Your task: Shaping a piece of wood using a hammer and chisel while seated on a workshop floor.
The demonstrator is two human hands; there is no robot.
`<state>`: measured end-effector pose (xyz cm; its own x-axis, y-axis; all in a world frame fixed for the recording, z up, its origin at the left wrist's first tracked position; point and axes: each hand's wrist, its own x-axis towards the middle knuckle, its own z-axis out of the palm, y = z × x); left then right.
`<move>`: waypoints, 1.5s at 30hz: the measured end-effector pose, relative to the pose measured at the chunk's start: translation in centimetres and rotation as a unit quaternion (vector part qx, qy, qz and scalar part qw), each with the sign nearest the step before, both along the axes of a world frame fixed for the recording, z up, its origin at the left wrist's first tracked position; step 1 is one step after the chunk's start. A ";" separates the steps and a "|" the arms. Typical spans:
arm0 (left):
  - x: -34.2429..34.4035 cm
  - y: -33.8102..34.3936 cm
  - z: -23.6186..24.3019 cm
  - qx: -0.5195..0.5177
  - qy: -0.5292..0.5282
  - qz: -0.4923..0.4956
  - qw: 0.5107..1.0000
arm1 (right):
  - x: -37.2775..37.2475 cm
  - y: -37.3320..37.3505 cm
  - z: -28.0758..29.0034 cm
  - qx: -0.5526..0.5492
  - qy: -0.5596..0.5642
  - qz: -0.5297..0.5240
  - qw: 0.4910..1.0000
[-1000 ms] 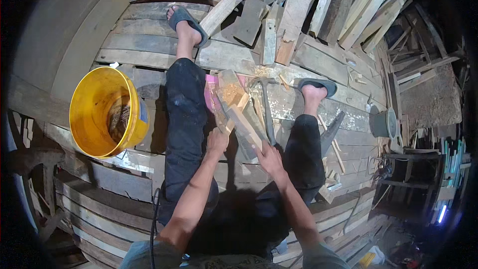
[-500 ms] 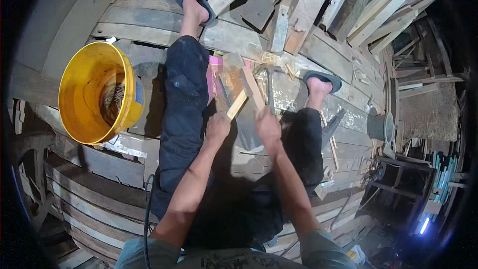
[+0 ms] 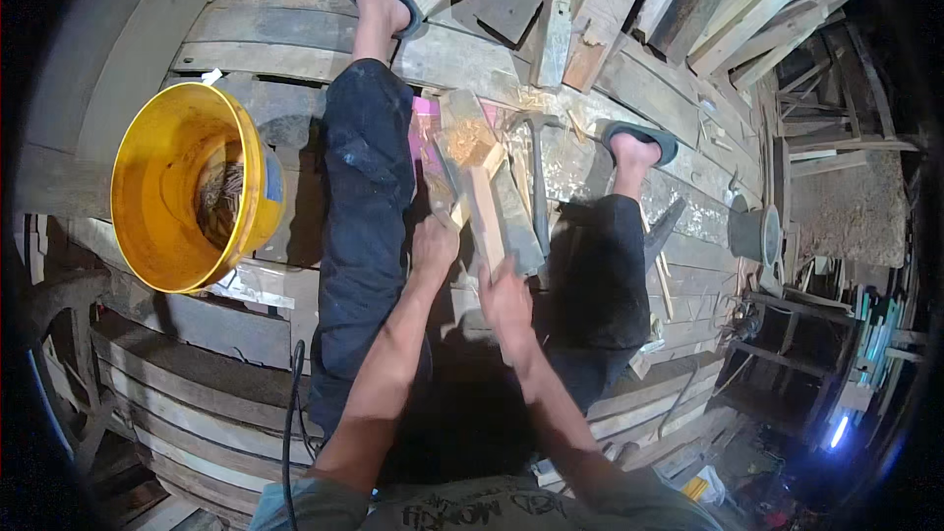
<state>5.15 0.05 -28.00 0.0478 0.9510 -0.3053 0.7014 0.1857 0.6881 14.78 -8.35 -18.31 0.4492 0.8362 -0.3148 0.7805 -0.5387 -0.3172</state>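
Between my legs, my left hand (image 3: pixel 434 246) is closed round a short pale wooden strip (image 3: pixel 459 210) that slants up to the right. My right hand (image 3: pixel 506 305) grips the near end of a thicker wooden bar (image 3: pixel 484 211), which points away from me and crosses in front of the strip. Beneath both lies a flat grey board (image 3: pixel 458 108) with curly wood shavings (image 3: pixel 470 141) heaped on it. Just right of the board rests a hammer (image 3: pixel 538 177), its head at the far end; neither hand touches it. The strip's far part is partly hidden behind the bar.
A yellow bucket (image 3: pixel 128 206) with small brownish pieces inside stands left of my left leg. Stacked timber offcuts (image 3: pixel 610 10) fill the far right. A grey bucket (image 3: pixel 755 231) and a dark saw-like blade (image 3: pixel 667 228) are to the right. A black cable (image 3: pixel 288 433) hangs near my left arm.
My right hand has drawn back toward me and slightly left with the wooden bar. My left hand stays nearly in place with the strip. The shavings and hammer show more fully.
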 end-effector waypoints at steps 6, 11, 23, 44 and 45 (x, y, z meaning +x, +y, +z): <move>2.2 0.1 3.0 -0.058 -0.003 -0.013 0.998 | 2.8 8.3 1.3 0.085 -0.025 -0.065 0.994; 1.0 0.2 1.4 -0.035 -0.011 -0.001 0.999 | 0.2 0.6 1.1 -0.009 -0.008 -0.051 0.999; 1.7 -0.2 3.9 -0.087 -0.025 0.058 0.994 | -2.2 -0.2 1.1 0.001 -0.052 -0.032 0.998; 1.7 -0.2 2.8 -0.107 -0.002 0.044 0.993 | -2.5 1.3 0.5 0.068 0.082 -0.083 0.991; 2.0 0.1 3.4 -0.111 -0.001 0.046 0.993 | -3.1 0.4 1.5 -0.051 0.044 -0.109 0.992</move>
